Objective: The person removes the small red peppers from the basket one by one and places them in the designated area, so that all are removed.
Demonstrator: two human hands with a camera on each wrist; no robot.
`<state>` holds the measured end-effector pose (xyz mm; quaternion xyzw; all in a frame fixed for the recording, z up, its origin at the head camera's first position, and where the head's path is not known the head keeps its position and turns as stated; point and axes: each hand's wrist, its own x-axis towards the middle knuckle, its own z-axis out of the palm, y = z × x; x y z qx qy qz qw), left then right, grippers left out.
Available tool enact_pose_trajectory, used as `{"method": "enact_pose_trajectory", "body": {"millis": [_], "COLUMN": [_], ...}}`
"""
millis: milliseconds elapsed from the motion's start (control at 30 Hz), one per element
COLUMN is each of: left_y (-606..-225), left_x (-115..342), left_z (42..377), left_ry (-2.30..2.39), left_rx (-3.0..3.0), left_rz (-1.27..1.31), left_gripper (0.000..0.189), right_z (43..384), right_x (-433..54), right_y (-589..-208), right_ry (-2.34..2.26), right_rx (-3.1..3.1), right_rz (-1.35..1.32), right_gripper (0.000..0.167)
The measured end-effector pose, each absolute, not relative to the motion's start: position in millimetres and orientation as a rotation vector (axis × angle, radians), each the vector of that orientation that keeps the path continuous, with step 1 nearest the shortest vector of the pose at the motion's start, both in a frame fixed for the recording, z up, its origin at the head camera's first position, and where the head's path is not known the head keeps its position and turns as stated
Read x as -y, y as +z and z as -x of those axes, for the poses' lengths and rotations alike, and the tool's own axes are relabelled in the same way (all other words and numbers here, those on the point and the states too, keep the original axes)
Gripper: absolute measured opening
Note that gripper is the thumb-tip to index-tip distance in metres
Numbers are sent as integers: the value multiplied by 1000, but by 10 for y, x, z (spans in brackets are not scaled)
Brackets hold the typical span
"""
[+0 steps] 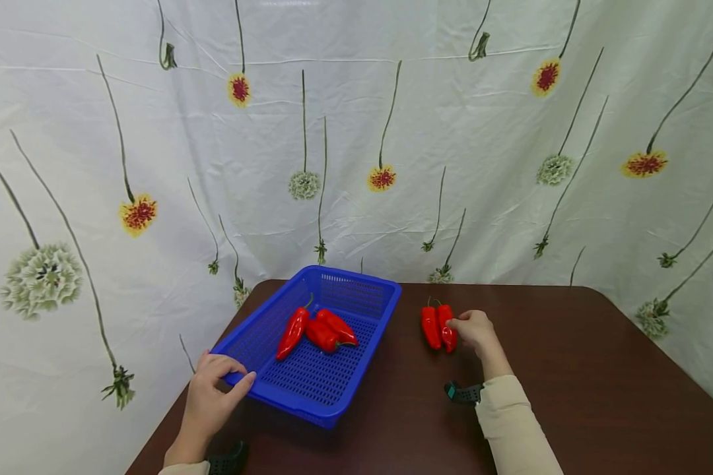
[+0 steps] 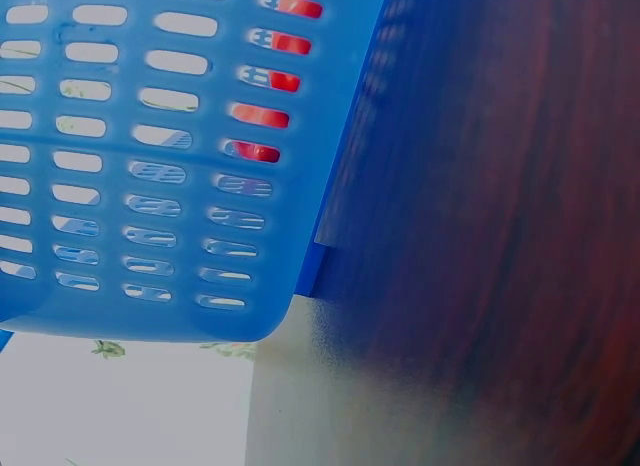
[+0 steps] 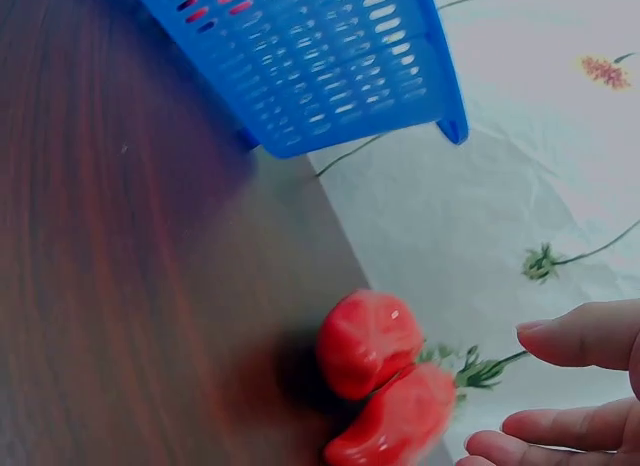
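A blue plastic basket (image 1: 356,389) with slotted walls stands on the table, and three red peppers (image 1: 294,333) lie inside it. At its near left corner my left hand (image 1: 210,389) grips the rim between thumb and fingers; the left wrist view shows the basket wall (image 2: 190,106) but not the hand. Two more red peppers (image 1: 430,328) lie side by side right of the basket. My right hand (image 1: 475,328) is at the rightmost pepper (image 1: 447,330). In the right wrist view, the thumb and fingers (image 3: 575,426) are spread apart, with no pepper between them.
The dark brown wooden table (image 1: 570,369) extends to the right of the peppers. Behind it hangs a white cloth (image 1: 344,218) printed with flowers, down to the table's back edge. A dark strap (image 1: 466,394) sits at my right wrist.
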<state>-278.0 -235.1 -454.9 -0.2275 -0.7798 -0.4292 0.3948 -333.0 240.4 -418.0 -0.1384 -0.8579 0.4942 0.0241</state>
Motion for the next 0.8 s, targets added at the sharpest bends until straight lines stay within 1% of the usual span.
{"method": "enact_pose_trajectory", "body": {"millis": [800], "left_y": [-4558], "left_x": [2360], "left_z": [2785], "left_ry": [-1064], "left_rx": [1974], "left_rz": [589], "left_gripper": [32], "right_z": [3274], "right_x": [-2211], "right_y": [-3870], "right_ry": [1705], "right_rx": [2577], "right_rz": [182], "right_gripper": [49]}}
